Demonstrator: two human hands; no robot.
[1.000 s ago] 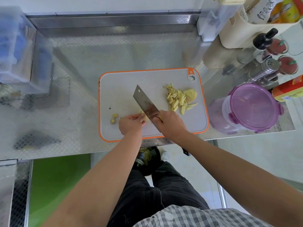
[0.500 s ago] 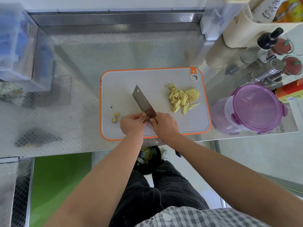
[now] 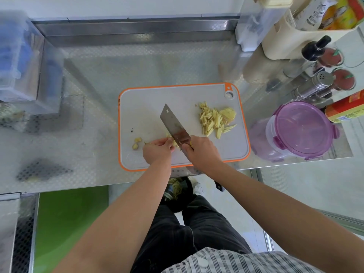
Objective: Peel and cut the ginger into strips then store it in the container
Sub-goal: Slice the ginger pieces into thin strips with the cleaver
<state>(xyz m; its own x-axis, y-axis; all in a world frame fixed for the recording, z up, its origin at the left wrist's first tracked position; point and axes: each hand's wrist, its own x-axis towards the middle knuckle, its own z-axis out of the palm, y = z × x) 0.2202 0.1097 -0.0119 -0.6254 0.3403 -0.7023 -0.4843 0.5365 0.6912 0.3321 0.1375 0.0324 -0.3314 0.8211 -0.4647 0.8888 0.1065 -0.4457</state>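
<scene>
A grey cutting board (image 3: 149,107) with an orange rim lies on the steel counter. My right hand (image 3: 202,152) grips the handle of a cleaver (image 3: 174,125), whose blade points away and to the left. My left hand (image 3: 157,151) pinches a small piece of ginger (image 3: 174,143) against the board right beside the blade. A pile of cut ginger strips (image 3: 213,120) lies on the board's right side. Two small ginger bits (image 3: 136,143) sit near its left edge. The round container with a purple lid (image 3: 301,130) stands to the right of the board.
Bottles, a metal shaker (image 3: 313,85) and jars crowd the back right. A beige holder (image 3: 291,38) and a clear box (image 3: 252,26) stand behind them. A translucent bin (image 3: 17,56) sits at the left. The counter's front edge runs just below the board.
The cleaver's blade has shifted slightly while both hands stay together at the board's front. The ginger pile on the right has not moved.
</scene>
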